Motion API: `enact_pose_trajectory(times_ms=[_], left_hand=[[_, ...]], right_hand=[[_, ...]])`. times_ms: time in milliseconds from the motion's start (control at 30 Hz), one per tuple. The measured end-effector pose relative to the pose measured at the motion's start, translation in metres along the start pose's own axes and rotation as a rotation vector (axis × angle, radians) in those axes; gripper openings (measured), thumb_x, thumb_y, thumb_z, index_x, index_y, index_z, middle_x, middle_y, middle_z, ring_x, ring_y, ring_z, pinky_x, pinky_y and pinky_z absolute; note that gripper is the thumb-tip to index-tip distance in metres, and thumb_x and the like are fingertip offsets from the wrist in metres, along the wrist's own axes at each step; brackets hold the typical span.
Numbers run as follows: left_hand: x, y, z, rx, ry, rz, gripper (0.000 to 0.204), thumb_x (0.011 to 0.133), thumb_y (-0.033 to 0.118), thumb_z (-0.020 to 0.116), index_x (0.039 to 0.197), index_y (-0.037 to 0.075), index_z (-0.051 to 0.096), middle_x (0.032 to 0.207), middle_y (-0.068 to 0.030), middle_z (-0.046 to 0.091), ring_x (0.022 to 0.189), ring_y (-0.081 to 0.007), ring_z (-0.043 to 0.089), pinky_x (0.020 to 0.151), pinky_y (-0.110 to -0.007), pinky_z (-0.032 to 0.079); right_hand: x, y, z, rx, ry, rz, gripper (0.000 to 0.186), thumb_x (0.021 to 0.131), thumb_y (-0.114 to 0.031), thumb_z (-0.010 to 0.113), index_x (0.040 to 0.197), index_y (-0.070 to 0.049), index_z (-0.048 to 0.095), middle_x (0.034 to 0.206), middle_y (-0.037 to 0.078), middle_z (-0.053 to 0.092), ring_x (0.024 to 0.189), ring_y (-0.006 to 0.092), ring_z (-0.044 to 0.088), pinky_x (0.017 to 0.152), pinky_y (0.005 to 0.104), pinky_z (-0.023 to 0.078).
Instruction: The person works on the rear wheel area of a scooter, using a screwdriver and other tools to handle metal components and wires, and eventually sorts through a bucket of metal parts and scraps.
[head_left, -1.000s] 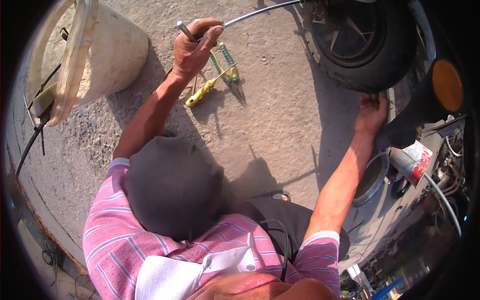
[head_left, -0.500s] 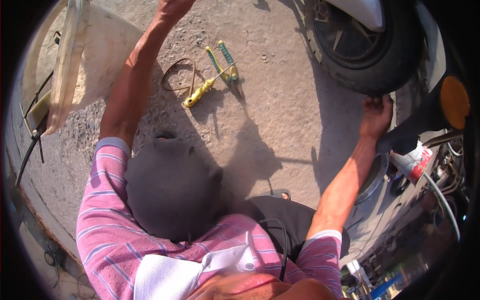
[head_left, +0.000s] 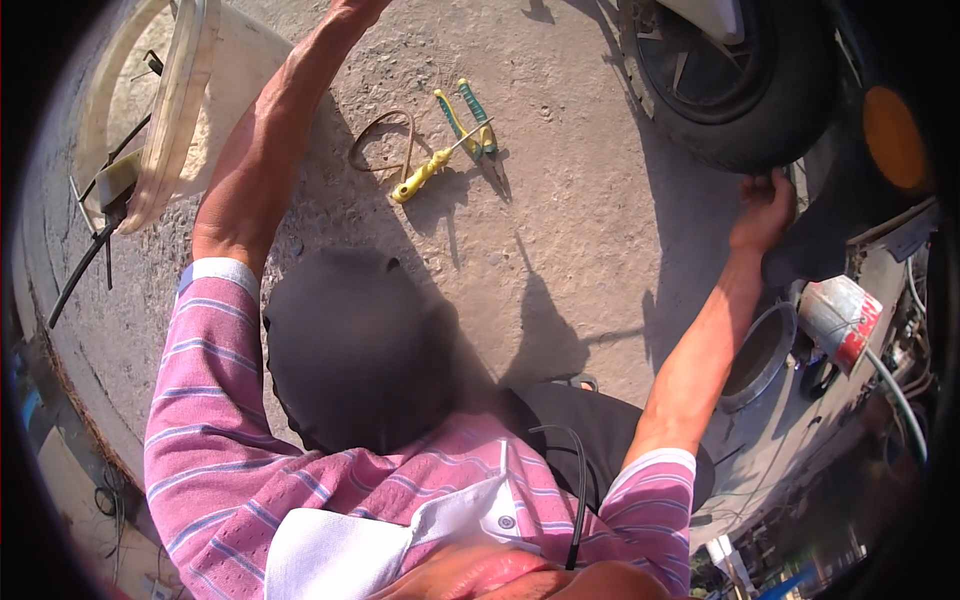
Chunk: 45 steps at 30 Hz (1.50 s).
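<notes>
Your right hand [head_left: 765,212]: fingers half curled, tips up against lower edge of black tyre [head_left: 750,145], perhaps to steady it; cannot tell whether it grips; your left hand [head_left: 358,6] mostly cut off at upper edge; cannot tell what it holds; between your arms, on concrete ground [head_left: 580,200], yellow-handled screwdriver [head_left: 423,177] lies with shaft across green-and-yellow pliers [head_left: 486,142], brown loop [head_left: 411,135] just beside, probably kept there for easy reach; beyond left forearm, pale bucket [head_left: 240,80]; beside tyre, amber reflector [head_left: 897,137].
</notes>
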<state>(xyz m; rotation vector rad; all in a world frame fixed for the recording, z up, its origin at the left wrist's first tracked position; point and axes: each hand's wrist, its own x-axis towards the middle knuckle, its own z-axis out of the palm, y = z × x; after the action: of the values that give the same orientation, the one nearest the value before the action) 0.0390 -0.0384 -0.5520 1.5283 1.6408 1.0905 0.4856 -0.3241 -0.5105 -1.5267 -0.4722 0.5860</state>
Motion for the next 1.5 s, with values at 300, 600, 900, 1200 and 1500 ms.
enact_pose_trajectory(times_ms=[300, 600, 900, 1200, 1500], left_hand=[[0.011, -0.071, -0.010, 0.045, -0.145, 0.111, 0.039, 0.097, 0.038, 0.069, 0.121, 0.007, 0.069, 0.095, -0.0074, 0.073, 0.084, -0.0165, 0.068, 0.072, -0.031, 0.056], [0.024, -0.074, -0.034, -0.470, -0.636, 0.374, 0.025, 0.098, 0.030, 0.068, 0.096, 0.005, 0.071, 0.075, -0.0011, 0.062, 0.067, -0.0088, 0.058, 0.060, -0.028, 0.048], [0.012, -0.049, -0.037, -0.545, -0.844, -0.043, 0.028, 0.097, 0.033, 0.067, 0.095, 0.005, 0.069, 0.077, -0.0014, 0.062, 0.068, -0.0095, 0.058, 0.059, -0.028, 0.047], [-0.010, 0.004, -0.005, -0.483, -0.911, -0.412, 0.034, 0.097, 0.037, 0.065, 0.091, 0.004, 0.067, 0.074, -0.0006, 0.059, 0.063, -0.0112, 0.053, 0.057, -0.030, 0.045], [-0.038, -0.027, -0.063, -0.456, -0.343, -0.019, 0.057, 0.105, 0.054, 0.051, 0.094, 0.000, 0.065, 0.077, -0.0047, 0.069, 0.069, -0.0114, 0.064, 0.063, -0.029, 0.052]], right_hand=[[-0.137, -0.020, 0.163, -0.134, -0.452, -0.250, 0.029, 0.093, -0.029, 0.070, 0.085, -0.001, 0.064, 0.074, 0.002, 0.067, 0.069, 0.0090, 0.058, 0.071, 0.0262, 0.049], [-0.178, -0.034, 0.432, -0.018, -0.684, -0.781, 0.024, 0.086, -0.020, 0.064, 0.104, -0.006, 0.069, 0.086, 0.015, 0.072, 0.085, 0.0336, 0.071, 0.079, 0.0439, 0.055], [-0.150, -0.030, 0.491, -0.238, -0.521, -0.497, 0.025, 0.085, -0.023, 0.064, 0.094, -0.001, 0.073, 0.086, 0.025, 0.072, 0.085, 0.0416, 0.073, 0.080, 0.0472, 0.056], [-0.095, -0.033, 0.473, -0.534, -0.652, -0.411, 0.025, 0.084, -0.024, 0.066, 0.096, -0.003, 0.073, 0.087, 0.020, 0.073, 0.086, 0.0373, 0.072, 0.081, 0.0455, 0.056], [-0.119, -0.037, 0.511, -0.577, -0.764, -0.407, 0.027, 0.083, -0.025, 0.069, 0.098, -0.004, 0.072, 0.088, 0.016, 0.073, 0.087, 0.0330, 0.072, 0.082, 0.0438, 0.056]])
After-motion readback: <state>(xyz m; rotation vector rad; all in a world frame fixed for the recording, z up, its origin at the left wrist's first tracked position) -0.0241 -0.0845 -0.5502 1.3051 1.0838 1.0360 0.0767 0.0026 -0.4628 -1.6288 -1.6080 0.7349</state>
